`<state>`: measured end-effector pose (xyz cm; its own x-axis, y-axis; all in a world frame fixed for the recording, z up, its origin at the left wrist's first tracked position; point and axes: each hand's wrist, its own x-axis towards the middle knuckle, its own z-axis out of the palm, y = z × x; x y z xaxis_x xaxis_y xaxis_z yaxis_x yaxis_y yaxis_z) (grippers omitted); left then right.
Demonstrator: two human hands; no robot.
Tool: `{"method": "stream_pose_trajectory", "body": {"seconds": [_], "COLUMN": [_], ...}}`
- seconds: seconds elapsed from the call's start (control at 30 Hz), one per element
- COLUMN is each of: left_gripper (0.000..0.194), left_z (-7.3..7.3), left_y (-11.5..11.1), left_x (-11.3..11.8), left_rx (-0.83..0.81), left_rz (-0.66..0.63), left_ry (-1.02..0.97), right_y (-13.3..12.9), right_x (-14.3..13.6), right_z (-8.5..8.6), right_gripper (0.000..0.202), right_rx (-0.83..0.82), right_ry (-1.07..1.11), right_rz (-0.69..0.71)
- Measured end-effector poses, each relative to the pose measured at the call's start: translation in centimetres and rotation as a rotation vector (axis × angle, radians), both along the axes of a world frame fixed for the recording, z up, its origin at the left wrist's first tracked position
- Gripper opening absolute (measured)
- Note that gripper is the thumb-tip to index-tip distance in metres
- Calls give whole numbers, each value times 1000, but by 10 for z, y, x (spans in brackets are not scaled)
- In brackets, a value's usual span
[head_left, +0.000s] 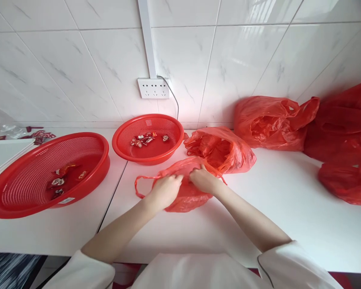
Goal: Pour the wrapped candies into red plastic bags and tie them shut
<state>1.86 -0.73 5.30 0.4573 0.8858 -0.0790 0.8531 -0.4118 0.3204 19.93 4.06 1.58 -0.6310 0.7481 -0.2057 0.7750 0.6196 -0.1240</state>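
A thin red plastic bag (188, 202) lies on the white table in front of me, one handle loop sticking out to its left. My left hand (168, 188) is closed on the bag's near-left side. Closed on the same bag a little farther right is my right hand (203, 178), fingers pinched into the plastic. What the bag holds cannot be seen. Just behind it rests a second red bag (242, 154), its mouth gaping and crumpled plastic showing inside. Beyond my left hand stands a round red basket (147, 159) with several wrapped candies (142, 139) in it.
At the left is a larger red basket (99, 176) with a few wrapped items inside. More red bags (267, 116) stand along the wall at the right. A power strip (153, 88) with a grey cable is on the tiled wall. Small packets (42, 134) lie far left.
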Motion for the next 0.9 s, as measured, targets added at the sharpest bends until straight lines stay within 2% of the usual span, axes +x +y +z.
{"method": "stream_pose_trajectory", "body": {"seconds": [0.1, 0.17, 0.23, 0.27, 0.4, 0.47, 0.53, 0.63, 0.7, 0.8, 0.9], "left_gripper": [70, 84, 84, 81, 48, 50, 71, 96, 96, 78, 66], "left_z": [-22, -29, -30, -28, -19, -18, -21, -27, -31, -32, -30], "left_y": [15, 21, 22, 22, 15, 14, 14, 18, 20, 21, 26], "left_x": [-19, -38, -52, -55, -47, -40, -39, -52, -62, -70, -70], "left_rx": [-194, -313, -364, -350, -95, 28, 82, -32, -190, -314, -367], "left_rz": [36, 78, 122, 122, -75, -173, -219, -174, -115, -64, 27], "left_ry": [272, 288, 270, 252, 111, 73, 81, 94, 33, -170, -426], "right_y": [2, 5, 8, 8, 6, 4, 5, 10, 14, 19, 22], "right_x": [16, 32, 45, 49, 39, 27, 19, 21, 29, 41, 43], "right_z": [-6, -10, -9, -6, 11, 14, 8, -14, -28, -40, -36], "right_gripper": [16, 20, 24, 23, 21, 23, 30, 76, 91, 93, 87], "right_rx": [-52, -111, -153, -170, -136, -49, -3, -106, -225, -321, -318], "right_ry": [184, 207, 181, 192, 442, 530, 508, 371, 327, 390, 451], "right_rz": [97, 30, -31, -20, 116, 141, 142, 58, -3, 22, 39]}}
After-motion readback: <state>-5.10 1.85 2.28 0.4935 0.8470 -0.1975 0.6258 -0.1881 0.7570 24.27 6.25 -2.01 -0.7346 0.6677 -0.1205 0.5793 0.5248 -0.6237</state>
